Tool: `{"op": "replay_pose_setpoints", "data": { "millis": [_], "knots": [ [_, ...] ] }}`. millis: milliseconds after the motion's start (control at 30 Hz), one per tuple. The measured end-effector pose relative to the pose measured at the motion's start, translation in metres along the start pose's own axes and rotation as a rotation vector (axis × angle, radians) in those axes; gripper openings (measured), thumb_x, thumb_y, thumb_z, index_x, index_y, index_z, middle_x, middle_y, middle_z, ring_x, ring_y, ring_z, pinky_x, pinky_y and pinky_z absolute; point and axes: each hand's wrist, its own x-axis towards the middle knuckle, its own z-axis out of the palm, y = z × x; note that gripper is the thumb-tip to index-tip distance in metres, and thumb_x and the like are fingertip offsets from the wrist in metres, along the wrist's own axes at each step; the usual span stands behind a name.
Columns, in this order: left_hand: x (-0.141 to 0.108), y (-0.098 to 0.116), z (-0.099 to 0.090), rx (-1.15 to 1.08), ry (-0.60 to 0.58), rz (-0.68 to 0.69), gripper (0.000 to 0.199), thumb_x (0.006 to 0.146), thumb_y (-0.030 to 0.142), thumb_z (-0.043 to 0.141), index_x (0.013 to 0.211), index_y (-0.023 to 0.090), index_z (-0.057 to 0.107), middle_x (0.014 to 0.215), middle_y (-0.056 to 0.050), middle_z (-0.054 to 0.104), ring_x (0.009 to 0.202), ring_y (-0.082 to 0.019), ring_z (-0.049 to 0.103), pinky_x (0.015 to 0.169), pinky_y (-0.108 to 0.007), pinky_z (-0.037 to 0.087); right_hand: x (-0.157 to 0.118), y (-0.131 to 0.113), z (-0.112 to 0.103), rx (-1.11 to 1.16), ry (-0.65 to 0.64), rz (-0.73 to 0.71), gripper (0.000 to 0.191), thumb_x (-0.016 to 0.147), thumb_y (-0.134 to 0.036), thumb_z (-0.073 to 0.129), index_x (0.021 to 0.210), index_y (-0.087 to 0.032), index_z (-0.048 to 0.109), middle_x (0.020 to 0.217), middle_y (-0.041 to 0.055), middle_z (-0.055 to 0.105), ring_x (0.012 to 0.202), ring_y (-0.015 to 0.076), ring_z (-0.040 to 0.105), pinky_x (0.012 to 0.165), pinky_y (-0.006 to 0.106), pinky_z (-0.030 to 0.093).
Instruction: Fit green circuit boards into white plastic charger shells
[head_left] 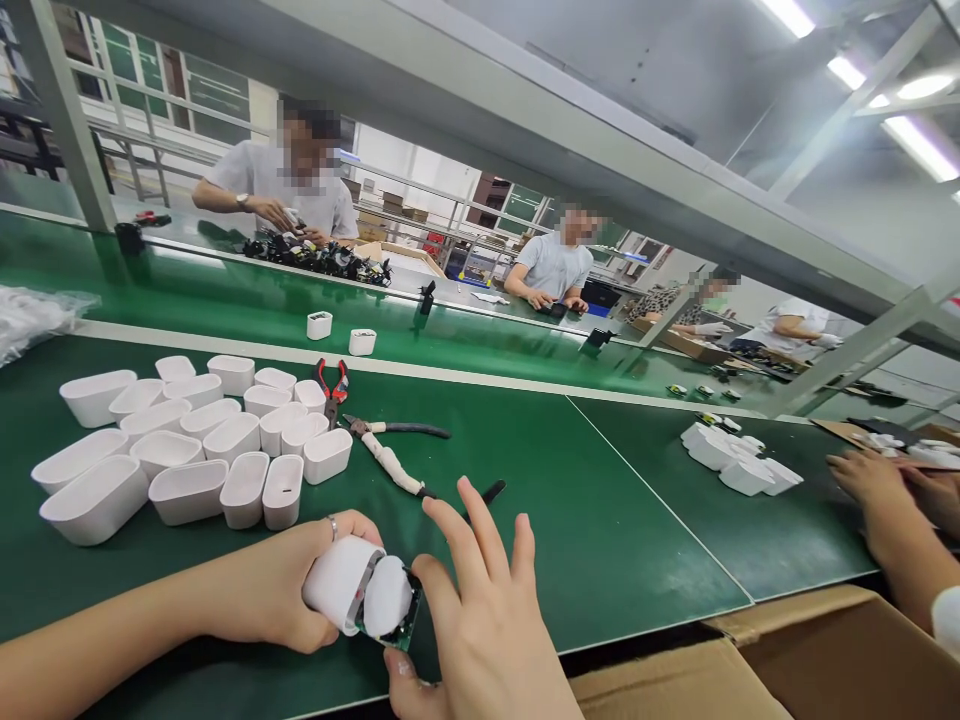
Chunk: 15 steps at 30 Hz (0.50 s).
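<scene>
My left hand (262, 585) is wrapped round a white oval housing (341, 583) near the table's front edge. A green circuit board with a white oval part (388, 597) sticks out of the housing's open end, which faces right. The thumb and index finger of my right hand (480, 610) hold the board's right edge, while its other fingers are spread upward. Several empty white housings (186, 490) stand to the left. Behind my hands lie pliers with white-wrapped handles (386, 455) and red-handled cutters (331, 393).
Two small white housings (362, 342) stand on the green belt (480, 345). A plastic bag (37, 320) lies far left. White parts (739, 463) and another person's hands (881, 500) are at right, a cardboard box (690, 680) below. People work across the belt under a metal shelf.
</scene>
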Motion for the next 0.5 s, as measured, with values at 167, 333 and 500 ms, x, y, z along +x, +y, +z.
{"op": "replay_pose_setpoints", "data": {
  "millis": [167, 333, 500],
  "knots": [
    [0.0002, 0.0002, 0.0001, 0.011, 0.012, -0.003, 0.040, 0.055, 0.009, 0.047, 0.092, 0.020, 0.037, 0.073, 0.005, 0.044, 0.065, -0.010, 0.040, 0.051, -0.019, 0.029, 0.0025, 0.0020, -0.0002, 0.064, -0.016, -0.022, 0.027, 0.065, -0.037, 0.048, 0.080, -0.016, 0.056, 0.117, 0.0120, 0.044, 0.119, 0.0336, 0.017, 0.084, 0.063, 0.017],
    [-0.0004, 0.0020, 0.0004, -0.004, 0.005, -0.027, 0.041, 0.055, 0.010, 0.047, 0.093, 0.021, 0.037, 0.075, 0.005, 0.044, 0.068, -0.011, 0.041, 0.053, -0.020, 0.029, 0.0021, 0.0029, 0.0003, 0.102, -0.018, -0.020, 0.028, 0.066, -0.039, 0.048, 0.082, -0.017, 0.055, 0.114, 0.0118, 0.046, 0.119, 0.0328, 0.018, 0.085, 0.063, 0.018],
    [-0.0013, 0.0030, 0.0007, 0.009, 0.008, -0.050, 0.044, 0.055, 0.010, 0.046, 0.096, 0.022, 0.036, 0.076, 0.005, 0.044, 0.068, -0.012, 0.041, 0.052, -0.020, 0.029, 0.0034, 0.0011, 0.0006, 0.088, -0.034, -0.019, 0.031, 0.064, -0.040, 0.050, 0.083, -0.016, 0.055, 0.114, 0.0129, 0.046, 0.119, 0.0333, 0.017, 0.084, 0.064, 0.016]
  ]
}}
